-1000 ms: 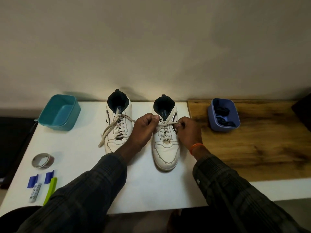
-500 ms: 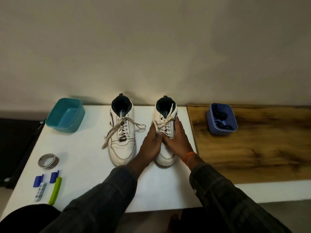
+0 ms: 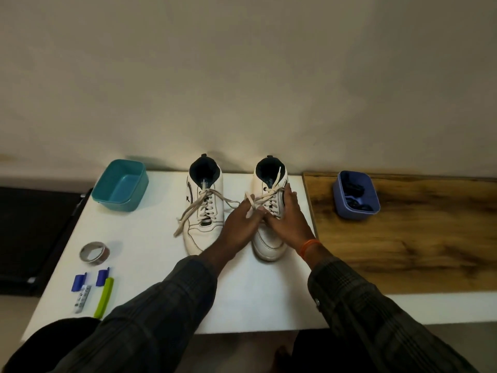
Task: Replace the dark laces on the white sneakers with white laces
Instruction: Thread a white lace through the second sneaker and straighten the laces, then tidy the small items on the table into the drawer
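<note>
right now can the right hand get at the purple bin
Probably yes: the right hand rests on the right sneaker, and the bare wood top between it and the purple bin holds nothing in the way.

Right sneaker (image 3: 270,244): we see only its toe and collar; both hands cover the middle.
Left hand (image 3: 243,224): we cannot tell whether its fingers pinch the white lace (image 3: 259,201) or only rest on it.
Right hand (image 3: 286,216): its palm side is hidden from us.
Purple bin (image 3: 356,195): dark items inside, too small for us to identify.
Small white strip (image 3: 82,298): its markings are too small to read.
Sleeves (image 3: 150,319): cut off by the bottom edge.
</note>
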